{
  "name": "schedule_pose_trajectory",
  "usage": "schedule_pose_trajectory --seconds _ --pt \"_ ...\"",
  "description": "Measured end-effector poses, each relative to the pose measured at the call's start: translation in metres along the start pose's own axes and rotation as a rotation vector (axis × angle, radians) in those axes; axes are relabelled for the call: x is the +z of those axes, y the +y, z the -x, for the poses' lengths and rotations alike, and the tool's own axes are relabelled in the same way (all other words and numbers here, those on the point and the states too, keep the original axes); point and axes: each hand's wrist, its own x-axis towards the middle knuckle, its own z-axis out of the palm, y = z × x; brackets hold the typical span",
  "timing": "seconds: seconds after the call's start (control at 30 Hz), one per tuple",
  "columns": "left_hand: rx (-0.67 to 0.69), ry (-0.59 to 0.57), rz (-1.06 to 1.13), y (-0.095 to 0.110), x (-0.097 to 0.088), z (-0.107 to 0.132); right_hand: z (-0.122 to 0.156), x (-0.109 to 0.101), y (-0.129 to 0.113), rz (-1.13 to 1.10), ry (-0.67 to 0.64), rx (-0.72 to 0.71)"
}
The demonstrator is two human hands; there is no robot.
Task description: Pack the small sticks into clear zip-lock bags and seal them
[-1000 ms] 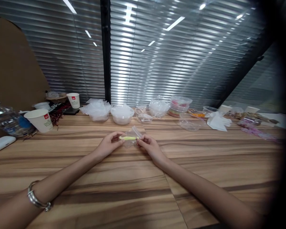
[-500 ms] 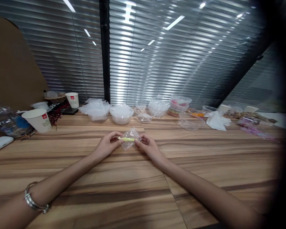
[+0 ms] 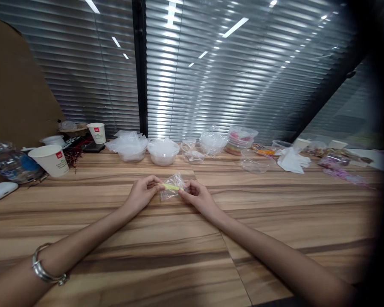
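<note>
A small clear plastic bag (image 3: 170, 194) with a yellow-green strip (image 3: 172, 187) across it is held between my hands, just above the wooden table (image 3: 141, 238). My left hand (image 3: 144, 192) is closed, thumb and fingers pinching the strip's left end. On the other side, my right hand (image 3: 199, 196) pinches the bag's right edge near the strip's right end. Whether the strip lies inside the bag or is part of it, I cannot tell.
Along the back stand plastic bowls (image 3: 163, 158) with translucent film, a clear container (image 3: 255, 164) and a crumpled tissue (image 3: 292, 161). Paper cups (image 3: 53, 162), a plastic bottle (image 3: 14, 162) and a white case (image 3: 0, 192) are at left.
The strip now tilts slightly down to the right. My right fingertips have shifted a little left along it, and the bag has changed shape slightly.
</note>
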Motion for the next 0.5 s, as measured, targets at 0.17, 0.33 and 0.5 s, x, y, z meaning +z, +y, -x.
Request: schedule_pose_trajectory --seconds 0.17,0.33,0.5 --pt "0.056 0.010 -0.158 0.005 -0.001 0.004 0.003 0.001 -0.006 0.139 0.007 -0.081" --pt "0.097 0.014 -0.281 0.009 -0.001 0.006 0.011 0.005 -0.016 0.241 0.003 -0.121" --pt "0.099 0.011 -0.360 0.012 0.000 0.008 0.019 0.007 -0.021 0.435 -0.040 -0.195"
